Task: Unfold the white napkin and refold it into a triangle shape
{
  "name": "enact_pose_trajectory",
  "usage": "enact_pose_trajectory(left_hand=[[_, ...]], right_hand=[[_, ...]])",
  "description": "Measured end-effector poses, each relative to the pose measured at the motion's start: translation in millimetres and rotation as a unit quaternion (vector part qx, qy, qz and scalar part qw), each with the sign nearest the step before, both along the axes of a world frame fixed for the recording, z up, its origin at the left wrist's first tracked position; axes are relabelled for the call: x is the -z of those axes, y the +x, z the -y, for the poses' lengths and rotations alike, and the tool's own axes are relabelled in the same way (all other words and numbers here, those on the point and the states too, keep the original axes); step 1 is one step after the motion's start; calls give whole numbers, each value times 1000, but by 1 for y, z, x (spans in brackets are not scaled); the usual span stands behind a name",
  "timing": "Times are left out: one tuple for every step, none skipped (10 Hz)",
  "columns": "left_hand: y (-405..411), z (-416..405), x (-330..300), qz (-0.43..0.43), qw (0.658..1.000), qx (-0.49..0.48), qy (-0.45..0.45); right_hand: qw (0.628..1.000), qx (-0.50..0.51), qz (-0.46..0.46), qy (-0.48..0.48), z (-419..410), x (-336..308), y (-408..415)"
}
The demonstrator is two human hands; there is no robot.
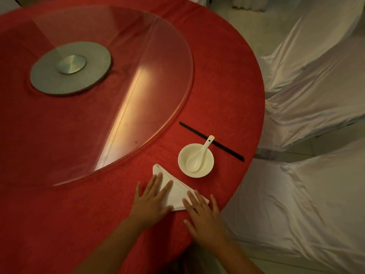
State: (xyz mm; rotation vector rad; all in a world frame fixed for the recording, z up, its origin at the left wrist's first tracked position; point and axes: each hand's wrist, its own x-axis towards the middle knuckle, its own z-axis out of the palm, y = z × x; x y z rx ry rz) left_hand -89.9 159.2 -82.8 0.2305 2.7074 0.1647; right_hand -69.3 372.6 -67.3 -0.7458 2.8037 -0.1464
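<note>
The white napkin (pixel 177 191) lies folded in a triangle on the red tablecloth near the table's front right edge, one tip pointing up-left. My left hand (pixel 152 200) rests flat on its left part, fingers spread. My right hand (pixel 203 212) lies flat over its lower right corner, fingers apart. Neither hand grips the cloth; both press down on it.
A white bowl (pixel 205 169) with a white spoon (pixel 199 157) stands just beyond the napkin. Black chopsticks (pixel 227 148) lie behind the bowl. A glass turntable (pixel 158 76) covers the table's middle. White-covered chairs (pixel 306 194) stand close on the right.
</note>
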Motion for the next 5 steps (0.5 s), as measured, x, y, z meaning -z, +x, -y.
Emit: enact_pose_trajectory(left_hand=[[-3,2,2,31,999,-3,-18],[-7,1,0,57,998,-1,-34],[-12,0,-10,83,995,8,-53],[-17,2,-28,100,993,8,-58],[-23,11,-53,108,994,-17,-18]], right_hand=[[1000,10,13,20,2,-7,-2],[998,7,59,32,2,-12,-7],[992,-2,121,18,2,-14,-12],[993,-2,118,18,5,-23,-19],[995,15,94,-15,19,-42,-26]])
